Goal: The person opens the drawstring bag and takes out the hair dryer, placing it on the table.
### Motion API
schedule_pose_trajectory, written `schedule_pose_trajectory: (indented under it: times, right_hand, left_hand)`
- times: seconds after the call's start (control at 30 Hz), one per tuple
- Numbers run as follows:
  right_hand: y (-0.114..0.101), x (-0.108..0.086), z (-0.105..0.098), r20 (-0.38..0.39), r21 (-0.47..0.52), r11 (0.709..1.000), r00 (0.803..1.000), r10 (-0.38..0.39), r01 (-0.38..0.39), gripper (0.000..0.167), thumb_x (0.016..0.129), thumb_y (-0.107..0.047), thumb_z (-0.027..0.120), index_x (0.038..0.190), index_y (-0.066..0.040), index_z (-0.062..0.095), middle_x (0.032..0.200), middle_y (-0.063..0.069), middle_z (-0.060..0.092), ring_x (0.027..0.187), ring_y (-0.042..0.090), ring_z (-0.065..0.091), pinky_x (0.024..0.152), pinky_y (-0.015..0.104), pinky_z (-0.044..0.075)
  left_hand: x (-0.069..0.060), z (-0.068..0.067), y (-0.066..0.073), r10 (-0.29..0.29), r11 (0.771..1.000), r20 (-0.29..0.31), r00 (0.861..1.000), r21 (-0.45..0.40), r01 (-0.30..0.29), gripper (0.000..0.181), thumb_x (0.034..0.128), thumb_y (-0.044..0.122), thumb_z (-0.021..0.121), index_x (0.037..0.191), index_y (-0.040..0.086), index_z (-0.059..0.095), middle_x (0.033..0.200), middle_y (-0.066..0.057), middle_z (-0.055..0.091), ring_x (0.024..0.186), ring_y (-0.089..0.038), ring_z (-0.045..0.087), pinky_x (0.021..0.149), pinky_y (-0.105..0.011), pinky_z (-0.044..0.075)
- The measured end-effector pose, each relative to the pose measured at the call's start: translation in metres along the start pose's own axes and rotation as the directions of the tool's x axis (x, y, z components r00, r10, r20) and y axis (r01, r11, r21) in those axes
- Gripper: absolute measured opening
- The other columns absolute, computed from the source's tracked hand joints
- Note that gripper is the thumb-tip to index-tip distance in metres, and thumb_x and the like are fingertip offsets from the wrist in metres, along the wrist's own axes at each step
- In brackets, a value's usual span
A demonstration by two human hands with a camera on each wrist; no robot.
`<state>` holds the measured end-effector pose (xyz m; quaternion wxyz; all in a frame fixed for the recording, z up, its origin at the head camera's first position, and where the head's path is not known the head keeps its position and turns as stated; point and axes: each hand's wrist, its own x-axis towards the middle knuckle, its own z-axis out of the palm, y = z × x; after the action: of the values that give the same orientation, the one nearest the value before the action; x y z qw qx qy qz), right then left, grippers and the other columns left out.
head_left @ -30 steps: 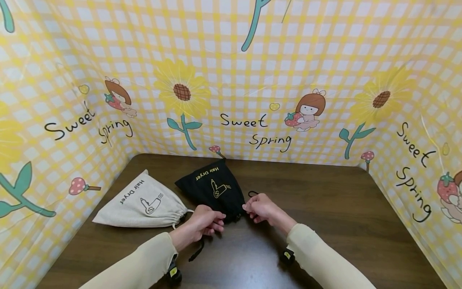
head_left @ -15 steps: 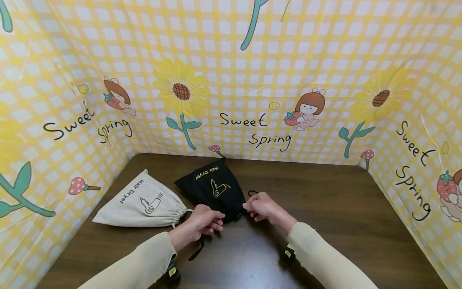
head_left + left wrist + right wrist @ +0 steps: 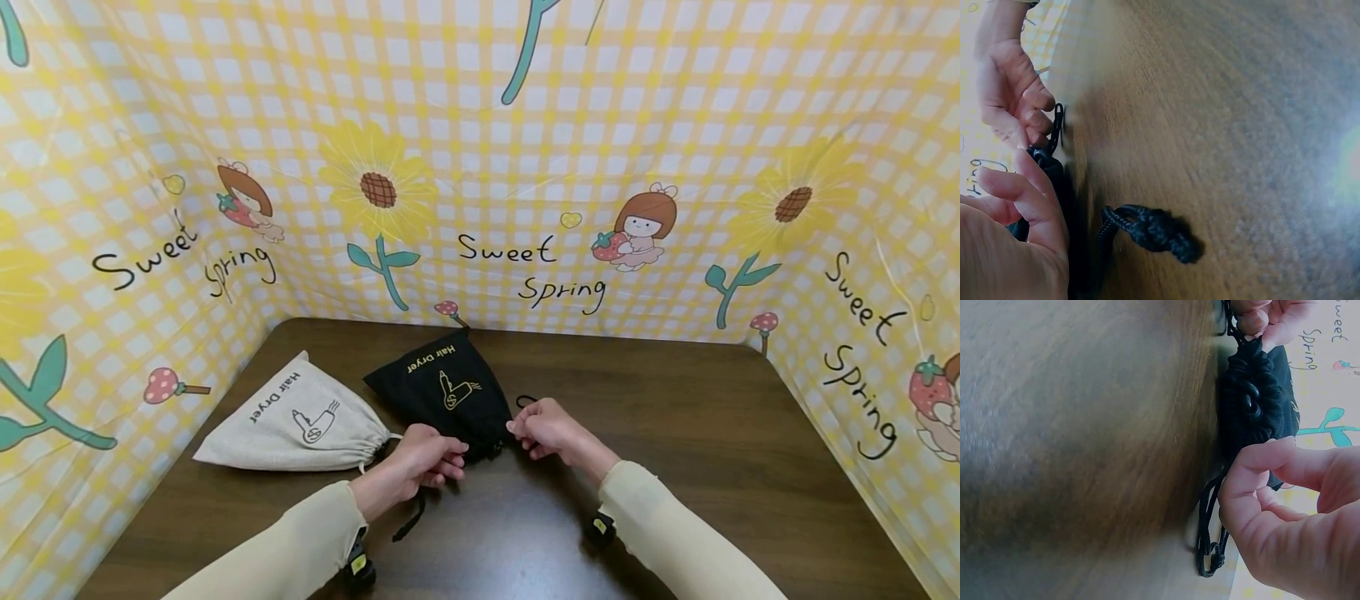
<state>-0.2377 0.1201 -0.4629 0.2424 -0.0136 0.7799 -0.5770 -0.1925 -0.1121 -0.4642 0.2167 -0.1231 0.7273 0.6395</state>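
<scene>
A black drawstring bag (image 3: pixel 450 396) with yellow "Hair Dryer" print lies on the table, its gathered mouth (image 3: pixel 1250 394) facing me. My left hand (image 3: pixel 420 462) pinches the left end of that mouth between thumb and fingers. At the right end, my right hand (image 3: pixel 547 429) pinches the edge, its fingers curled. One knotted black cord (image 3: pixel 1154 231) trails on the table below my left hand. Another cord loop (image 3: pixel 1210 534) hangs out beside my right hand. My fingers partly hide the mouth in the head view, but the right wrist view shows it bunched.
A light grey drawstring bag (image 3: pixel 300 421) with black "Hair Dryer" print lies to the left, its corded mouth close to my left hand. The brown wooden table (image 3: pixel 675 433) is bordered by yellow checked cloth walls (image 3: pixel 480 167) at the back and sides.
</scene>
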Motion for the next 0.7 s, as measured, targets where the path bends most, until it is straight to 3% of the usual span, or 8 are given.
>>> schedule_pose_trajectory:
  times: [0.7]
  right_hand:
    - [0.0015, -0.0001, -0.0019, 0.008, 0.021, 1.000, 1.000, 0.001, -0.001, 0.015, 0.102, -0.007, 0.067, 0.091, 0.003, 0.067, 0.073, 0.006, 0.057, 0.063, 0.016, 0.053, 0.053, 0.026, 0.050]
  left_hand:
    - [0.0024, 0.0014, -0.0027, -0.002, 1.000, -0.009, 1.000, -0.016, 0.002, 0.013, 0.0943, 0.005, 0.070, 0.090, -0.006, 0.069, 0.067, -0.005, 0.069, 0.051, -0.007, 0.065, 0.043, -0.016, 0.043]
